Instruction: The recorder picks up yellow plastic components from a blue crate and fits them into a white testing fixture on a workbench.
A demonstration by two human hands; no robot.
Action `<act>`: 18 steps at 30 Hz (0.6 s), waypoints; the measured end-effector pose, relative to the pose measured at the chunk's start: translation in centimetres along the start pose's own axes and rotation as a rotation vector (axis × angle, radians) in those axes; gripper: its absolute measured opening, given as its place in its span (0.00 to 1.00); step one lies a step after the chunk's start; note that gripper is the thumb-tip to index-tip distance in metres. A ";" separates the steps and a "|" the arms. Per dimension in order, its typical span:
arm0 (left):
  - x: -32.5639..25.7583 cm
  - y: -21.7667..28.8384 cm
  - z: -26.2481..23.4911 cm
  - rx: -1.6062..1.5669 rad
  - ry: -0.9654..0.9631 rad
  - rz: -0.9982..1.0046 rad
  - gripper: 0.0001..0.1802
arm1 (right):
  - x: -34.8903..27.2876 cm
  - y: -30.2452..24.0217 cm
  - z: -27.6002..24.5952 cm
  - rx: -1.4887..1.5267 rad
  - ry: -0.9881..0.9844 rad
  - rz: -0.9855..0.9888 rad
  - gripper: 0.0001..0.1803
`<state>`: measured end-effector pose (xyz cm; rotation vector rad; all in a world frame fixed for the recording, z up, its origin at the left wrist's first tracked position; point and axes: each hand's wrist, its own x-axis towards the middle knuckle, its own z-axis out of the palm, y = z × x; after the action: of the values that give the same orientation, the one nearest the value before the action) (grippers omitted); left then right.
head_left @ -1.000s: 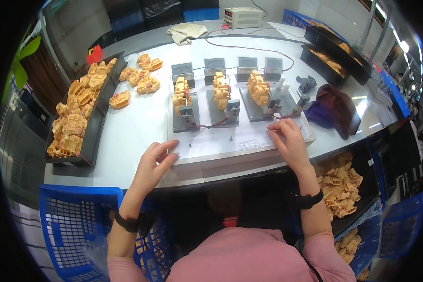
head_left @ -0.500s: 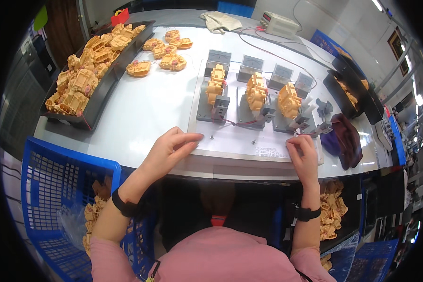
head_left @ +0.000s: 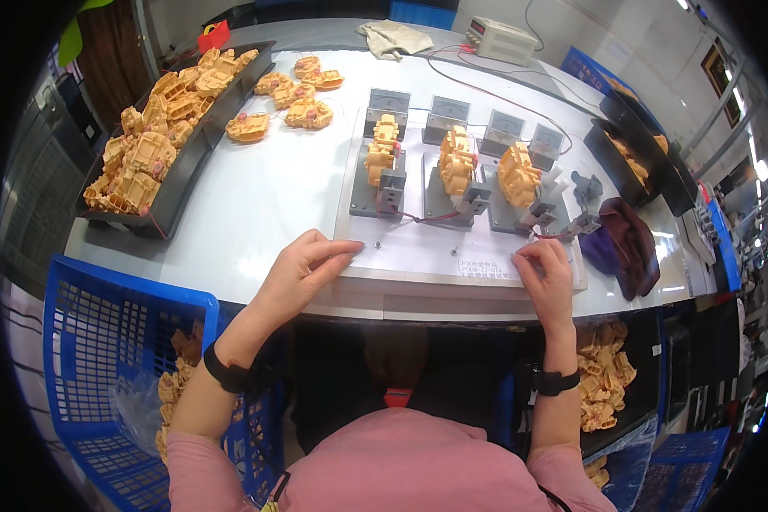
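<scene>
My left hand [head_left: 297, 275] rests at the front edge of a white board [head_left: 410, 266], thumb and forefinger a little apart and the other fingers curled. It holds nothing that I can see. A small metal stud [head_left: 378, 245] stands just beyond its fingertips; another stud [head_left: 454, 252] is farther right. My right hand [head_left: 550, 282], loosely bent with nothing visible in it, is over the board's right front. Behind the hands, three yellow plastic gear housings [head_left: 383, 152], [head_left: 456, 162], [head_left: 518, 175] sit upright on grey test fixtures [head_left: 375, 198], with panel meters [head_left: 389, 107] behind them.
A black tray [head_left: 175, 205] heaped with yellow housings stands left; several loose housings [head_left: 308, 113] lie beside it. Blue crates [head_left: 85, 341] flank me below the table. A dark cloth [head_left: 630, 252] lies right, a power supply [head_left: 502, 41] at the back, with red wires running forward.
The view has shifted slightly, so the table things appear a little to the left. Both hands keep nearly the same pose and place; nothing was picked up or let go.
</scene>
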<state>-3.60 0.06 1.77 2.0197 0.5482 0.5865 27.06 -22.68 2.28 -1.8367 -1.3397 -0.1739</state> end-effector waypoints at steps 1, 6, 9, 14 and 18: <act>0.0 0.1 -0.1 0.023 -0.014 -0.021 0.14 | 0.0 0.1 0.1 0.002 0.010 -0.003 0.06; 0.0 0.4 -0.1 0.018 0.004 0.000 0.14 | -0.1 0.0 0.0 -0.029 -0.005 -0.002 0.07; -0.1 0.5 -0.3 0.040 -0.023 -0.035 0.14 | -0.1 -0.9 0.0 -0.080 0.061 -0.045 0.09; -0.1 0.5 -0.3 0.056 -0.034 -0.041 0.14 | 0.0 -3.1 0.9 -0.087 0.095 -0.093 0.10; -0.1 0.6 -0.3 0.046 -0.030 -0.046 0.14 | 0.5 -4.6 3.1 -0.002 -0.008 -0.103 0.09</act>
<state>-3.72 -0.07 2.36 2.0503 0.5934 0.5191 22.34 -19.81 3.09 -1.7729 -1.4411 -0.2229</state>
